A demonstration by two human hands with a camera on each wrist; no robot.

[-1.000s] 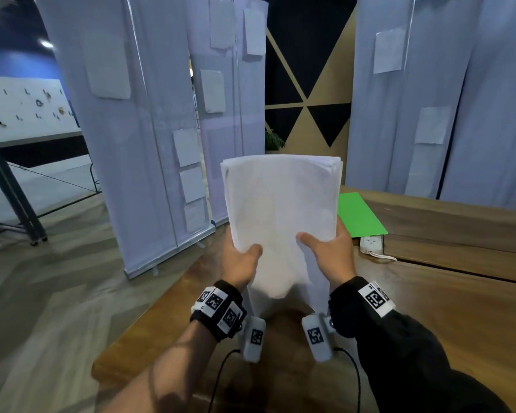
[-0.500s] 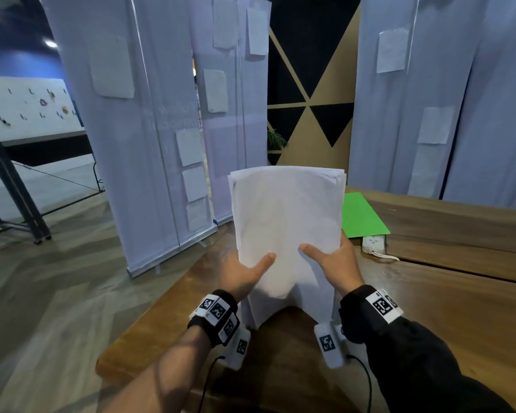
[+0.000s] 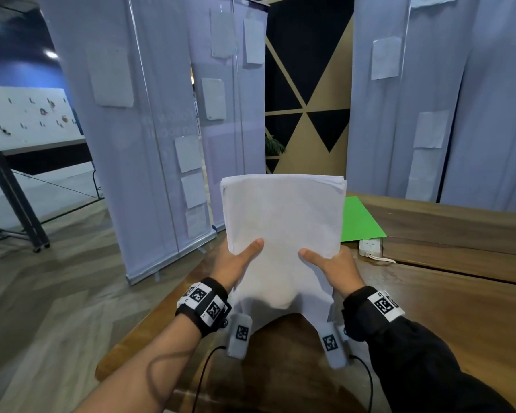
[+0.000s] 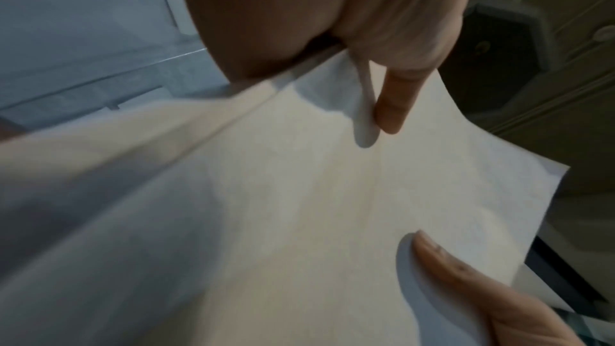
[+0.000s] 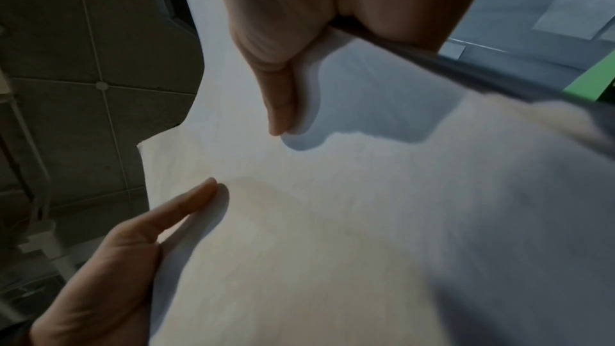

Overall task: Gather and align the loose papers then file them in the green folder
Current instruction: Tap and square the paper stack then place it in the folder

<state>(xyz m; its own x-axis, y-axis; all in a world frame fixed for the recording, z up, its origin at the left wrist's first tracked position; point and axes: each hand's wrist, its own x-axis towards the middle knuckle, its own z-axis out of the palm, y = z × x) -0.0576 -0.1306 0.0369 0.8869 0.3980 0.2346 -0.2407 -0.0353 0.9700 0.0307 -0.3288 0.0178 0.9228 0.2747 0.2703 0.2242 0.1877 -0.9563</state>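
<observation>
A stack of white papers (image 3: 283,222) stands upright over the wooden table (image 3: 429,308), its lower edge sagging in the middle. My left hand (image 3: 236,260) grips the stack's left edge, thumb flat on the near face. My right hand (image 3: 331,263) grips the right edge the same way. The fingers behind the sheets are hidden. In the left wrist view my left thumb lies on the papers (image 4: 299,220), and the right wrist view shows the papers (image 5: 332,220) under my right thumb. The green folder (image 3: 359,219) lies shut on the table behind the stack, to the right.
A white power strip (image 3: 370,247) with its cable lies just in front of the folder. Pale roll-up banners (image 3: 149,144) stand on the floor left of the table and behind it. The table's left edge (image 3: 167,296) drops to the wood floor.
The stack has come down and nearer the table top. My thumbs have straightened out across the near face. The top edges look more even.
</observation>
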